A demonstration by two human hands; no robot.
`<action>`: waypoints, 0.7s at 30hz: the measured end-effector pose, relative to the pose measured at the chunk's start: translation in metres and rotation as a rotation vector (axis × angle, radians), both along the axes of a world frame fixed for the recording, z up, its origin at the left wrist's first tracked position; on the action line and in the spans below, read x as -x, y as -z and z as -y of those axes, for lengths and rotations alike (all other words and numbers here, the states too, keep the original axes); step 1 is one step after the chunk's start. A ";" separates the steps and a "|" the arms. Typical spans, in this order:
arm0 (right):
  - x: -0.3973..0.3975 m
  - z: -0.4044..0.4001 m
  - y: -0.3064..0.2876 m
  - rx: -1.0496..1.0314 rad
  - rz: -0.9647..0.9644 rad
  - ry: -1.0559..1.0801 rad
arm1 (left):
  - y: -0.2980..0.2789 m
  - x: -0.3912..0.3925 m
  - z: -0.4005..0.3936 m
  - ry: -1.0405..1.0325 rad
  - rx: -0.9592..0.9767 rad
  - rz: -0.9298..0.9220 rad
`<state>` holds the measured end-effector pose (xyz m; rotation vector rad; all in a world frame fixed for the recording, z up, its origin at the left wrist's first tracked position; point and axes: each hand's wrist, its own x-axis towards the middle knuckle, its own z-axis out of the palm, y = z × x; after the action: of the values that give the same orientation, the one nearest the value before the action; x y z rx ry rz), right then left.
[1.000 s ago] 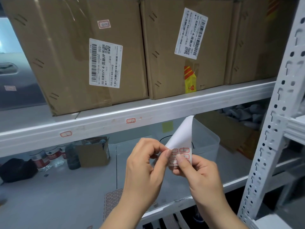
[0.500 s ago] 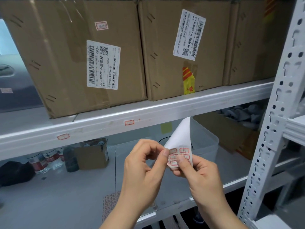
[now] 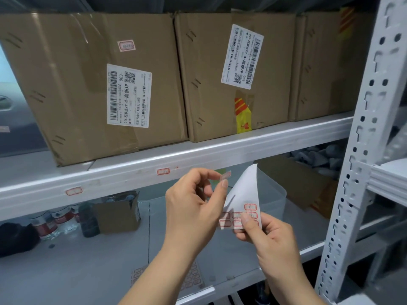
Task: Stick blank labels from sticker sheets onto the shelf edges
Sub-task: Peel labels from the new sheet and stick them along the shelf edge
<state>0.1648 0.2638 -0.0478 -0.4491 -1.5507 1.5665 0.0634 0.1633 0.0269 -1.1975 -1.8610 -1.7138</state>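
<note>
Vs 0.5 s ago: left hand (image 3: 193,208) has come up and away from the sheet (image 3: 243,201), now w/ a peeled label (image 3: 225,175) pinched at its fingertips; before, both hands met on the sheet. Label sits just below the shelf edge (image 3: 176,166), not touching it. Right hand (image 3: 271,236) has dropped a bit, still pinching the sheet's lower part, thumb over the printed rows.

L to R: two labels already stuck on the shelf edge, one at left (image 3: 74,191), one nearer centre (image 3: 163,171); both small rounded rectangles, red outline, white fill. Shelf edge is pale grey painted metal, smooth, a few scuffs. Above it, boxes (image 3: 88,84) of brown corrugated card, taped, w/ white barcode stickers. Lower shelf (image 3: 66,271), grey and smooth, carries a 2nd sheet (image 3: 193,280) of red-outlined labels lying flat near the front, partly behind the left arm.

Peeled label: thin, semi-translucent looking, blurred, red border. Held sheet: glossy white backing paper, curled up into a cone-like point, few labels left at the bottom. Behind it a clear plastic bin (image 3: 273,194). Far right, a white perforated steel upright (image 3: 361,150).
</note>
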 end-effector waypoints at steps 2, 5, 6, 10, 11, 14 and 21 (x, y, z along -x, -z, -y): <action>-0.003 -0.005 0.000 -0.015 0.000 0.005 | -0.001 0.002 -0.011 0.004 0.006 0.036; -0.006 -0.014 0.000 -0.020 0.005 0.013 | 0.001 0.003 -0.024 -0.023 -0.007 0.041; -0.006 -0.016 0.000 -0.019 0.006 0.017 | 0.001 0.003 -0.026 -0.040 -0.018 0.031; -0.008 -0.027 0.002 -0.020 0.016 0.015 | -0.003 0.006 -0.038 -0.118 -0.071 -0.023; -0.008 -0.029 0.003 -0.023 0.022 0.012 | -0.003 0.007 -0.039 -0.137 -0.082 -0.031; -0.006 -0.035 0.005 -0.034 0.036 0.000 | -0.004 0.008 -0.043 -0.196 -0.095 -0.075; -0.003 -0.042 0.003 -0.058 0.031 -0.053 | -0.002 0.008 -0.051 -0.314 -0.107 -0.169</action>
<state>0.1678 0.3056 -0.0510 -0.4049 -1.6385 1.5569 0.0555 0.2141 0.0292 -0.9208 -1.7266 -1.4727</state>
